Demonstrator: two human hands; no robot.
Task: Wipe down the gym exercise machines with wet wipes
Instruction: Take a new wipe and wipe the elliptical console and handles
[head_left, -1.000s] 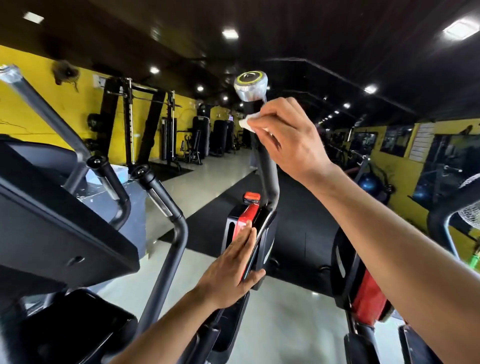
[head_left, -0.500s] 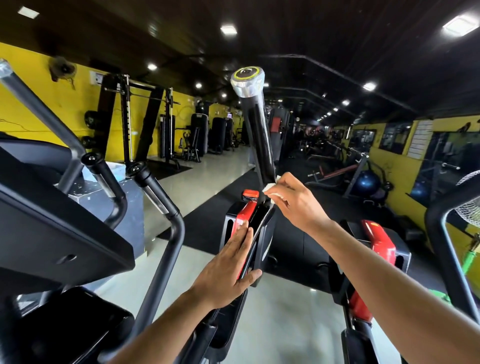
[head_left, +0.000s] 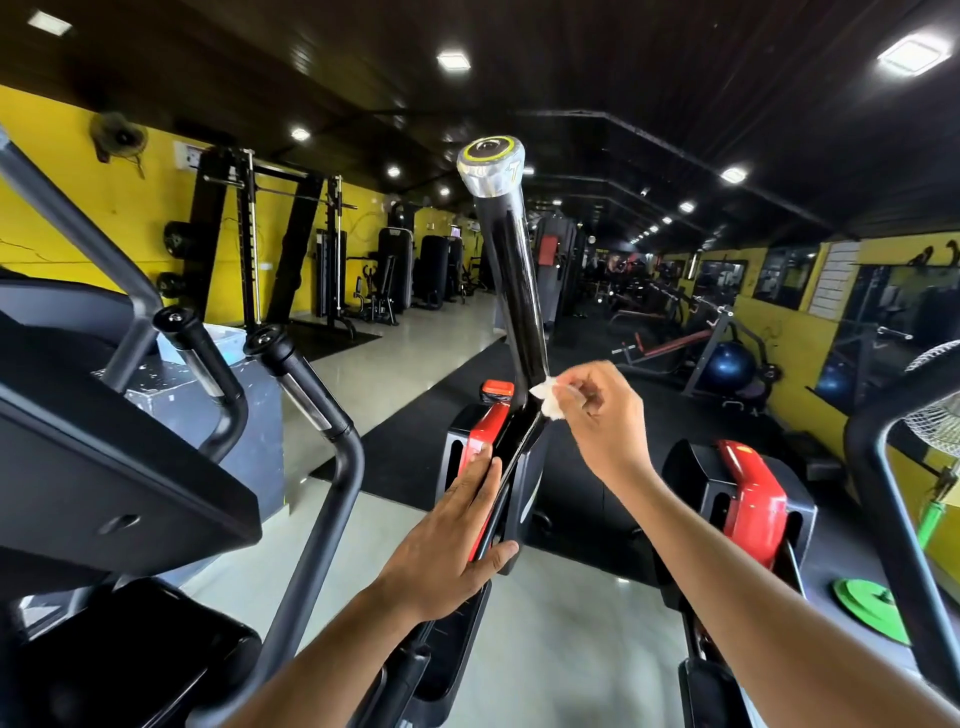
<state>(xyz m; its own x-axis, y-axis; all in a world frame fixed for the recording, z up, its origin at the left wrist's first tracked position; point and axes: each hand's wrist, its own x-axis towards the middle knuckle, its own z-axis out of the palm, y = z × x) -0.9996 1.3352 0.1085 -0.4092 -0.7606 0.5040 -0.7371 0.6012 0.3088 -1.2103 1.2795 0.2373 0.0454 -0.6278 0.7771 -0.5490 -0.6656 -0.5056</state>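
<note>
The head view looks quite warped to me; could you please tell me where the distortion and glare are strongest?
Head view: wide-angle bending is strongest at the edges, curving the grey bar on the left; ceiling lights blow out white; glare streaks the black handle and its chrome cap; the far machines are dim and soft.

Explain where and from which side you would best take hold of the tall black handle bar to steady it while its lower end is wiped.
Probably the handle bar at mid-shaft, below its silver cap: round, slim and bare there, so fingers can wrap it. Come from the left, since the right hand presses the wipe against its lower right side.
</note>
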